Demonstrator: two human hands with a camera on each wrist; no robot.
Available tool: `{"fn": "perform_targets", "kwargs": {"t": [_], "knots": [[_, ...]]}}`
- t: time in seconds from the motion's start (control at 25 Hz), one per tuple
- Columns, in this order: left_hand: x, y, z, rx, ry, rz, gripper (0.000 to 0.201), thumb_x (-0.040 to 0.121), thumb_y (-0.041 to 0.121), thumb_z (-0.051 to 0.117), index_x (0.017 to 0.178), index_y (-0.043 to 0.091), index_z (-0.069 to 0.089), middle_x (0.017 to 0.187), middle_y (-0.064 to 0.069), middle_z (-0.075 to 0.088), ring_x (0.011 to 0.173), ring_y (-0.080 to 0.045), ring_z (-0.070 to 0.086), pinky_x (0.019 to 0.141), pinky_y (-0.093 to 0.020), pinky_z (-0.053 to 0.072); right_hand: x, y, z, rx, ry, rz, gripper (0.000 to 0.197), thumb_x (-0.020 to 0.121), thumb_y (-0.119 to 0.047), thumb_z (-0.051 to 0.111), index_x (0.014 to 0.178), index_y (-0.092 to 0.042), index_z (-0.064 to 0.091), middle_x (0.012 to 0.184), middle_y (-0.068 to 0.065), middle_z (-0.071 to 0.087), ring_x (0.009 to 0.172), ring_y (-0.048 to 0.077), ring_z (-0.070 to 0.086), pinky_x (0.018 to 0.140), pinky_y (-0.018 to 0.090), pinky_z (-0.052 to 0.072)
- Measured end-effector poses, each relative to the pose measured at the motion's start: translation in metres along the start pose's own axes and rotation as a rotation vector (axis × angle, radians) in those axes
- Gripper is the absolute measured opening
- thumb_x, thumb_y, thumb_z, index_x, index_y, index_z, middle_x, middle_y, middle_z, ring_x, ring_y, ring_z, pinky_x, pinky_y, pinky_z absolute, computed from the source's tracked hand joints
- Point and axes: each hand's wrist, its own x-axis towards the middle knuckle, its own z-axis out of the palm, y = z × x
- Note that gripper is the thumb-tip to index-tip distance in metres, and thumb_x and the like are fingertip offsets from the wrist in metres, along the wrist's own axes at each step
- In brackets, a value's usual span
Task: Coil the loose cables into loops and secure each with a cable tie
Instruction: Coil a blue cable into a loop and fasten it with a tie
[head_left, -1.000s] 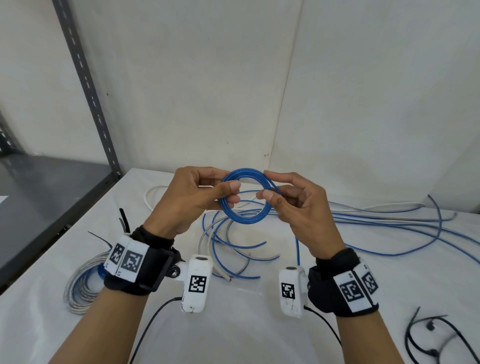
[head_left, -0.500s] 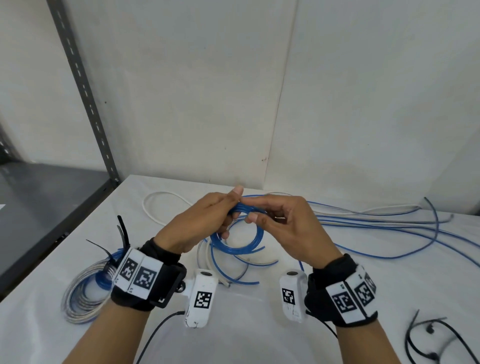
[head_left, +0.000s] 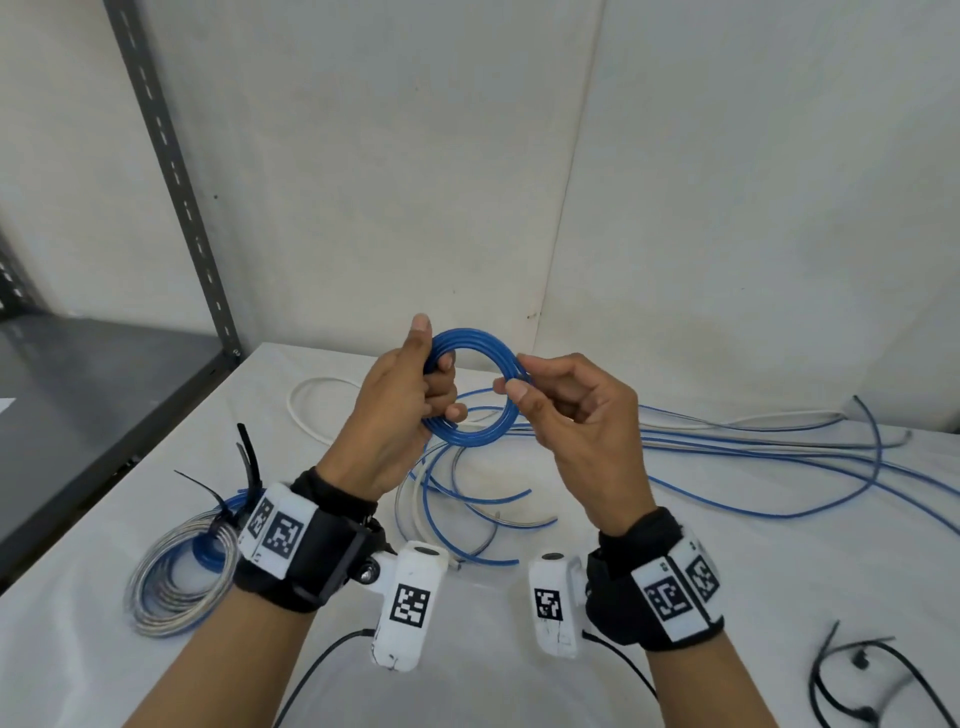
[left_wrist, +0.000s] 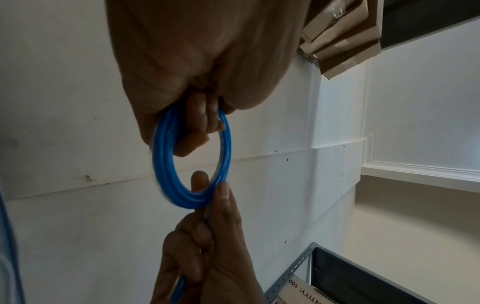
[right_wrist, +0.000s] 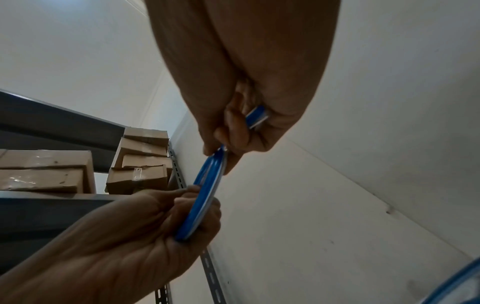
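My left hand grips one side of the small blue plastic-sheathed cable coil; my right fingers pinch the opposite side, holding it above the white table. The ring stands nearly upright, its opening facing me, untied. One tied grey-and-blue coil lies finished; loose blue and white cables remain.

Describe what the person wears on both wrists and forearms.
Each wrist carries a black strap with white blocks bearing square black-and-white markers, left wrist band and right wrist band. A white camera pod, also marked, hangs from each, trailing a thin black cable. Forearms are bare.
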Motion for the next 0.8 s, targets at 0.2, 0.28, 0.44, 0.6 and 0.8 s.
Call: {"fn": "perform_targets", "kwargs": {"t": [0.2,0.28,0.44,0.6,0.8], "knots": [[0.0,-0.001,-0.004,0.195,-0.152,-0.127,0.044,0.107,0.025,0.031,0.076,0.005,0.056,0.054,-0.003,0.036,0.045,-0.018,0.034,0.075,-0.04,0.056,0.005,0.0,-0.018,-0.103,-0.065,-0.049,0.015,0.091,-0.011,0.074,0.104,-0.019,0.076,0.094,0.003,0.079,0.091,0.027,0.075,0.081,0.042,0.06],[-0.002,-0.006,-0.003,0.417,-0.24,-0.164,0.047,0.109,0.031,0.034,0.076,0.005,0.056,0.056,-0.004,0.036,0.045,-0.017,0.035,0.077,-0.041,0.056,0.004,-0.002,-0.024,-0.243,-0.204,-0.051,0.015,0.092,-0.013,0.073,0.104,-0.022,0.077,0.094,-0.002,0.078,0.09,0.031,0.072,0.082,0.049,0.058],[-0.005,-0.01,0.002,0.517,-0.214,-0.109,0.046,0.109,0.041,0.039,0.078,0.009,0.053,0.063,0.0,0.031,0.045,-0.008,0.03,0.061,-0.029,0.045,0.005,-0.007,-0.027,-0.328,-0.193,-0.07,0.014,0.093,-0.014,0.072,0.102,-0.021,0.08,0.093,-0.007,0.078,0.086,0.025,0.071,0.08,0.046,0.057],[-0.004,0.003,-0.002,0.262,-0.119,-0.088,0.048,0.109,0.038,0.041,0.069,0.012,0.049,0.055,0.005,0.02,0.046,-0.011,0.019,0.054,-0.026,0.042,0.009,-0.008,-0.035,-0.214,-0.009,-0.073,0.003,0.087,-0.017,0.078,0.089,-0.019,0.078,0.085,0.002,0.078,0.082,0.032,0.071,0.078,0.045,0.058],[-0.004,0.008,-0.001,0.022,-0.119,-0.103,0.046,0.108,0.035,0.04,0.068,0.013,0.044,0.056,0.005,0.017,0.046,-0.009,0.017,0.051,-0.024,0.036,0.006,-0.007,-0.018,-0.176,0.032,-0.082,0.006,0.087,-0.014,0.078,0.088,-0.02,0.077,0.084,-0.003,0.078,0.077,0.013,0.071,0.075,0.034,0.058]]}}
